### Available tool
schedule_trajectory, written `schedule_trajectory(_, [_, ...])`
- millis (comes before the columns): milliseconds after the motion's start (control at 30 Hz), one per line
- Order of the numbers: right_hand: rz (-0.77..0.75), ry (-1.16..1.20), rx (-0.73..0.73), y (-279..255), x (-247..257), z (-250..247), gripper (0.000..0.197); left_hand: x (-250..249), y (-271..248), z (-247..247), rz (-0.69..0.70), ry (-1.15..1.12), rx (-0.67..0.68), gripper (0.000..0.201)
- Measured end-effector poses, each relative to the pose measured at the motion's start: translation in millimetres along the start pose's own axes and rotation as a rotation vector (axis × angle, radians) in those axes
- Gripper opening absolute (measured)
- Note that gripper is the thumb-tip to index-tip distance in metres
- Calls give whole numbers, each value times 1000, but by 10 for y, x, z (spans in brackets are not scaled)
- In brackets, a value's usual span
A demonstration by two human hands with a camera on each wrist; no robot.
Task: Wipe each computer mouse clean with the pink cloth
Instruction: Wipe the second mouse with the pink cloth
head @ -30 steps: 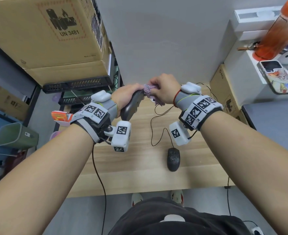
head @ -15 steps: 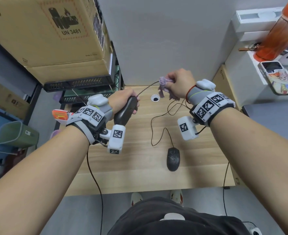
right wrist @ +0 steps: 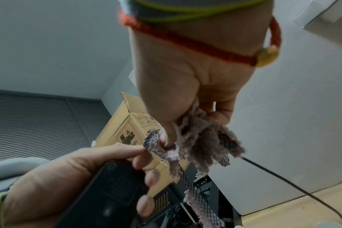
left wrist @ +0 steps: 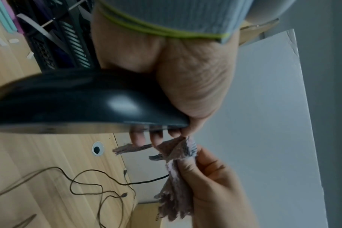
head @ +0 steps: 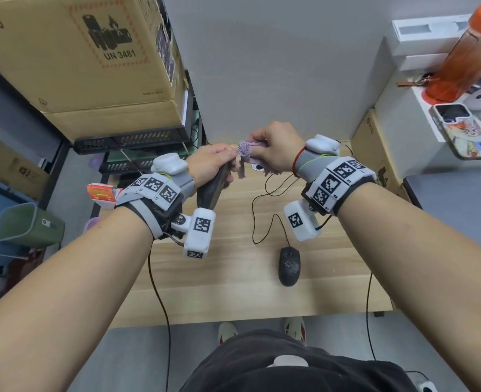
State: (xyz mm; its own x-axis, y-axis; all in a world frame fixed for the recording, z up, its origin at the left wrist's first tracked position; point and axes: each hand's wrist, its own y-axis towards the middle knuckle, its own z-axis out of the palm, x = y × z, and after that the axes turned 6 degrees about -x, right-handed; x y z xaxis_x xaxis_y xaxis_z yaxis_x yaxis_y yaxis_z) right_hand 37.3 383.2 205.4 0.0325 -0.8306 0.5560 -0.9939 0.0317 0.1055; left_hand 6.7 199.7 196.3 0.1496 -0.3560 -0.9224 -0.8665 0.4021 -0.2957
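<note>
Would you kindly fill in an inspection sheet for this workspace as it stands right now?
Surface: wooden desk with a grommet hole.
Job's things: held mouse raised off the desk; second mouse lying on the desk; pink cloth bunched beside the held mouse.
Clutter: nothing seen on the desk.
Grippers: left hand grips the held mouse; right hand pinches the pink cloth.
Cables: thin cable looped across the desk.
Surroundings: cardboard box, green bin, orange bottle, phone.
</note>
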Motion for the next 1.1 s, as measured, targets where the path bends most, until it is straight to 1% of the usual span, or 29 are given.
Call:
schedule_trajectory(100, [62,-2,-8,-24,-109,5,20,-12,36,-89,44,-39,-49,29])
schedule_trajectory(167, [136,1,-26,-46,-242,0,24,31,93,-224,60,-15,-129,28])
schedule_trajectory(200, [177,-12,-34,-67,-331,-9,26,75,121,-319,55,13,-194,28])
schedule_trajectory(233, [219,-25,-43,-101,-409,-37,29,111,156,-423,38,38,-271,28])
schedule_trajectory(300, [320,-40,-67,-186,-590,-101,33,186,217,-632,-39,51,-421,30])
schedule_trajectory(333, [367,-21,-90,-231,-655,-138,31,231,251,-721,-87,74,-467,31])
schedule_trajectory(367, [410,-12,-107,-265,-701,-165,29,264,262,-772,-135,115,-479,32])
schedule_trajectory(433, [442,-41,-158,-267,-721,-185,33,299,257,-758,-179,200,-432,32])
schedule_trajectory(500, [417,-46,-206,-219,-630,-167,42,286,267,-621,-166,246,-365,32])
schedule_trajectory(567, [358,8,-193,-154,-484,-108,41,227,258,-424,-140,249,-320,33])
schedule_trajectory(633, [273,53,-163,-101,-317,-19,35,169,238,-244,-93,247,-302,36])
schedule_trajectory(733, [158,65,-96,-52,-87,100,37,77,181,-52,44,253,-269,49])
schedule_trajectory(767, [137,63,-73,-45,-23,129,37,49,168,-8,80,247,-264,49])
schedule_trajectory(833, [110,57,-30,-40,52,183,33,6,172,63,128,213,-260,43])
schedule_trajectory(900, [97,50,-2,-46,92,213,30,-19,181,95,156,168,-265,31])
schedule_trajectory(933, [91,45,5,-45,97,222,30,-9,195,92,171,157,-269,29])
schedule_trajectory(1000, [88,37,6,-48,94,233,28,27,223,64,182,176,-281,37])
schedule_trajectory(1100, [101,63,12,-63,62,241,22,65,233,20,156,174,-287,53])
